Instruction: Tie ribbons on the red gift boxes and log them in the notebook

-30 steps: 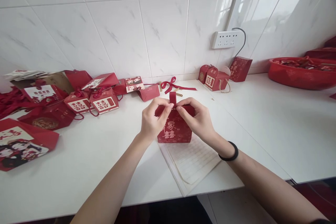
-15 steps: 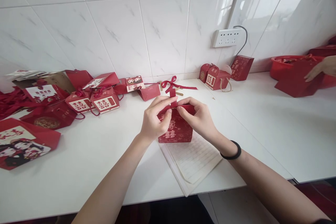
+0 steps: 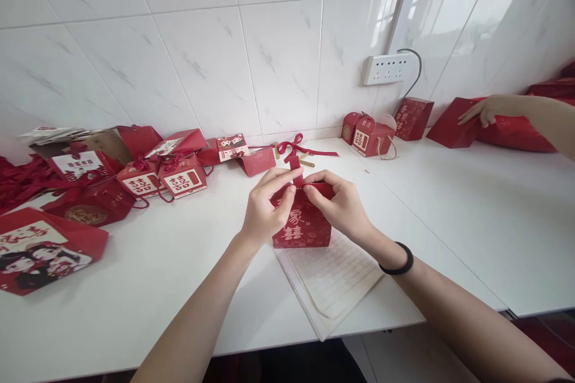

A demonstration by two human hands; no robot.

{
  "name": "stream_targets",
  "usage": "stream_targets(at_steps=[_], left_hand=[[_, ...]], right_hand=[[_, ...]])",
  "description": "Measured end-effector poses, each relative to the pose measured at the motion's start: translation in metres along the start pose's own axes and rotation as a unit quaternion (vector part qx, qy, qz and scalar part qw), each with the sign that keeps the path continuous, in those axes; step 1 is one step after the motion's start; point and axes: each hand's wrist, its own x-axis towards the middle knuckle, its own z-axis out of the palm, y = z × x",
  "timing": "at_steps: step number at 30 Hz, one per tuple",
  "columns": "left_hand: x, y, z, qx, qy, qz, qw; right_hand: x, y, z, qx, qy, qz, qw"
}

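In front of me a red gift box with pale characters stands on the far part of an open notebook. A red ribbon rises from the box's top edge. My left hand pinches the ribbon and the top edge from the left, its index finger lying across the ribbon. From the right, my right hand pinches the same top edge with thumb and fingers, close to the left fingertips. The fingers partly hide the ribbon's lower end and the top of the box.
Several red boxes and a ribbon heap lie at the left. A tied ribbon bow is behind my hands. Small boxes stand below a wall socket. At the right, another person's hand touches a red box.
The other person's hand and red box have moved left and back, towards the wall. My hands keep nearly the same grip on the box top, while the view has shifted slightly.
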Motion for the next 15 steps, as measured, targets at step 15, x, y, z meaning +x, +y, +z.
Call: stream_targets(at_steps=[15], left_hand=[[0.0006,-0.0025,-0.0020,0.009,-0.020,0.012,1.000]], right_hand=[[-0.0004,-0.0005,-0.0007,0.027,-0.002,0.009,1.000]])
